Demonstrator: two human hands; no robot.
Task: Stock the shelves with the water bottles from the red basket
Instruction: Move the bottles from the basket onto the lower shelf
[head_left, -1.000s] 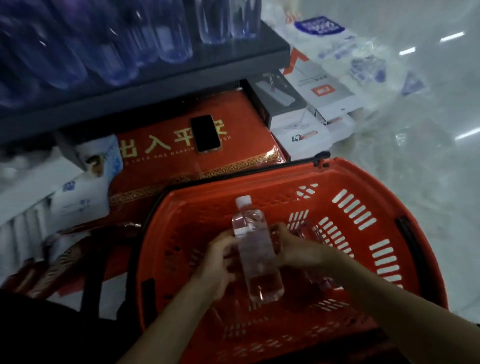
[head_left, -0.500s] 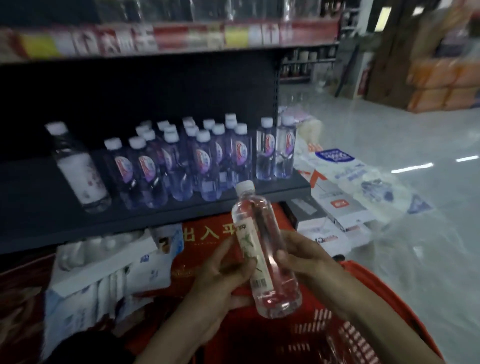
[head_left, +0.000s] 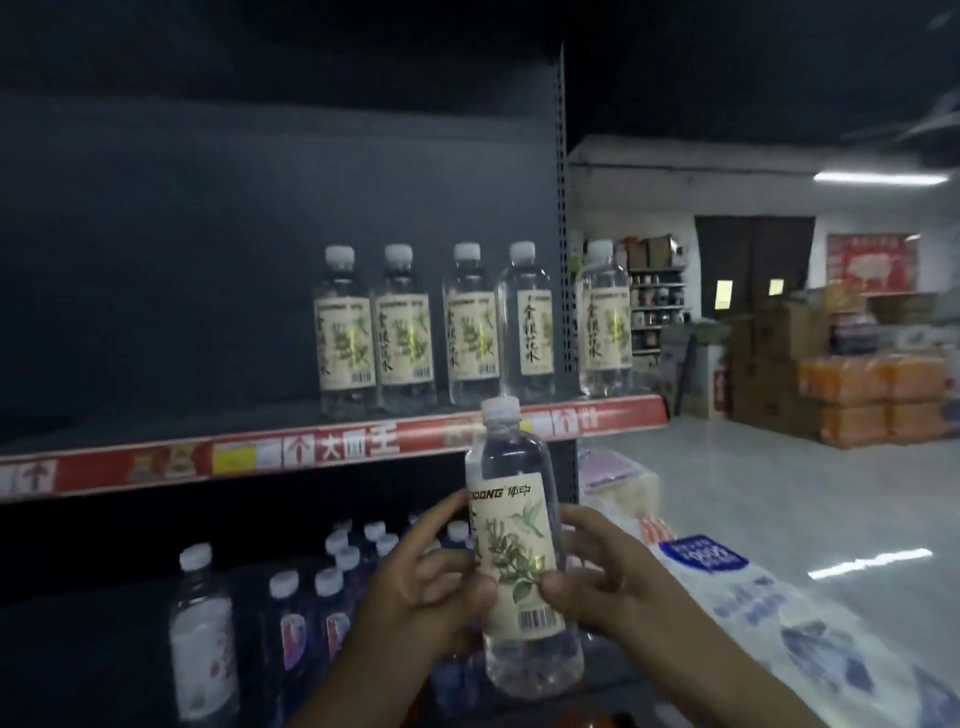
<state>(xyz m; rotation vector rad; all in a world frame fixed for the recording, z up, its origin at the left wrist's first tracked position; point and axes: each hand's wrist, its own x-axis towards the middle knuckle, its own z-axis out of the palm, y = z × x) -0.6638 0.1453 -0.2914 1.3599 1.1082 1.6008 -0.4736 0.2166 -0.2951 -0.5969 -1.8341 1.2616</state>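
I hold a clear water bottle (head_left: 519, 566) upright in front of me, white cap up, its cream label with a green plant facing me. My left hand (head_left: 415, 592) grips its left side and my right hand (head_left: 597, 577) its right side. Behind it runs the upper shelf (head_left: 156, 462) with a red price strip, where several bottles (head_left: 441, 327) with the same cream label stand in a row at the right end. The shelf's left part is bare. The red basket is out of view.
The lower shelf holds several blue-labelled bottles (head_left: 311, 608) and one taller bottle (head_left: 202, 634) apart at the left. White plastic-wrapped packs (head_left: 779, 613) lie on the floor at the right. Stacked boxes and orange packs (head_left: 857, 395) stand far back across the glossy floor.
Both hands lifted the bottle out of the red basket and up to the level of the upper shelf. My view rose from the basket to the shelves.
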